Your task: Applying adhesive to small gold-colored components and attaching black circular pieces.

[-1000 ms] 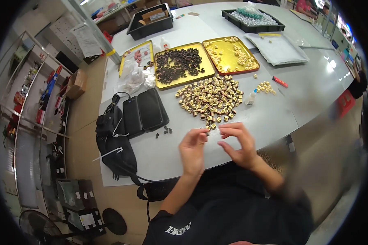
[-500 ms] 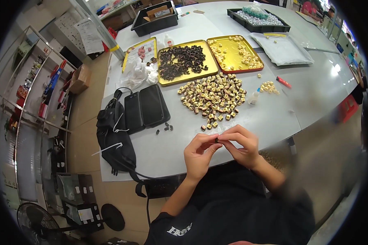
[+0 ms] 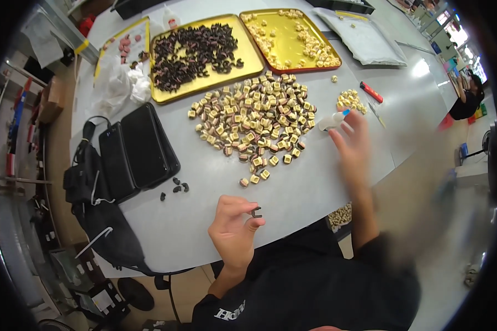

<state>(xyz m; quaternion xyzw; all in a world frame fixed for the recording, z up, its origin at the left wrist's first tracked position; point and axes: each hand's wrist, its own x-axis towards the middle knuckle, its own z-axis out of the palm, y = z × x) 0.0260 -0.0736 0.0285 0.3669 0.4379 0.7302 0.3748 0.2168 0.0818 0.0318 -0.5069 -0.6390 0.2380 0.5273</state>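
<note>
Beyond, dark pieces [image 3: 218, 41] in tray [image 3: 248, 51]

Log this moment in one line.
left hand: pinching small dark piece | right hand: at blue-tipped bottle, contact unclear | gold-and-dark pieces: heaped on table

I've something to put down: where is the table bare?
Bare: between the cube pile, left hand, right hand and near edge of the table; also between the loose dark bits and left hand. Crowded: the pile, with dark-piece tray and yellow-piece tray behind.
</note>
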